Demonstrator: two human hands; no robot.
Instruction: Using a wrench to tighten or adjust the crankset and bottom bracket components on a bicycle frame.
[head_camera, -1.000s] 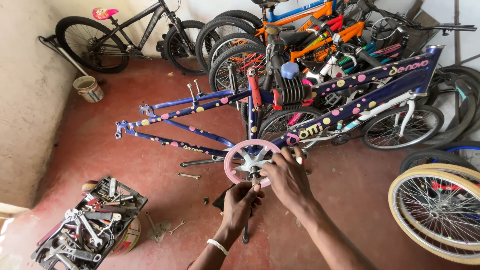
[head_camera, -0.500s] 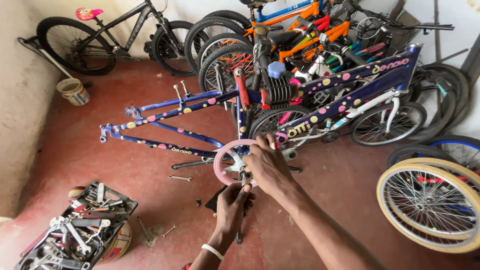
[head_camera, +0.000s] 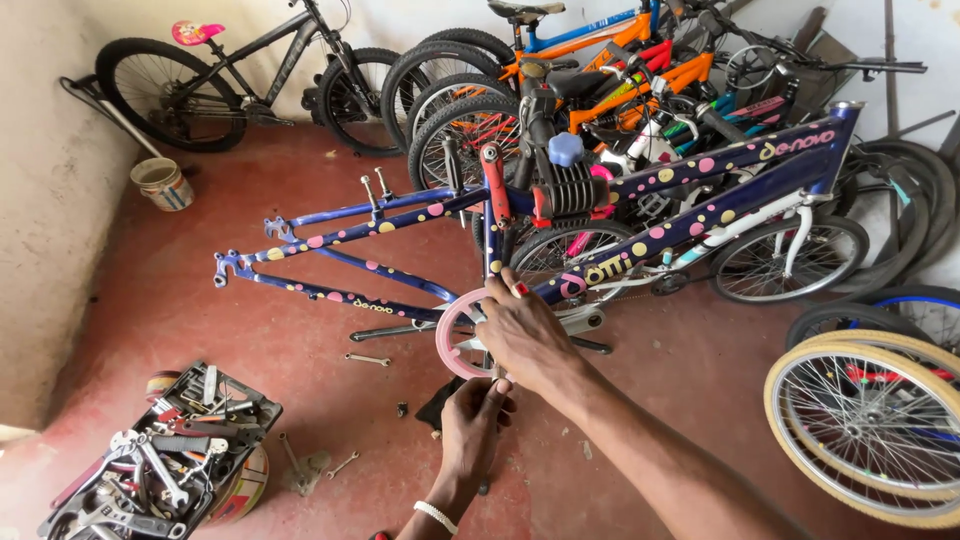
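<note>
A dark blue bicycle frame (head_camera: 700, 205) with pink and yellow dots is clamped in a red and black stand (head_camera: 560, 190), rear dropouts pointing left. At its bottom bracket sits a pink chainring (head_camera: 450, 340). My right hand (head_camera: 525, 335) lies over the chainring and crank area, fingers closed around it. Just below, my left hand (head_camera: 475, 425), with a white wristband, grips a dark tool handle (head_camera: 488, 400) that points up toward the crank. The crank itself is mostly hidden under my right hand.
A tray of wrenches and other tools (head_camera: 160, 460) lies at lower left. Loose spanners (head_camera: 368, 359) rest on the red floor. A cream-tyred wheel (head_camera: 870, 430) stands at right. Several bicycles (head_camera: 560, 70) line the back wall, with a small bucket (head_camera: 162, 184) by the left wall.
The view shifts a little between the frames. Both hands stay on the chainring and tool, with only small movement at the crank.
</note>
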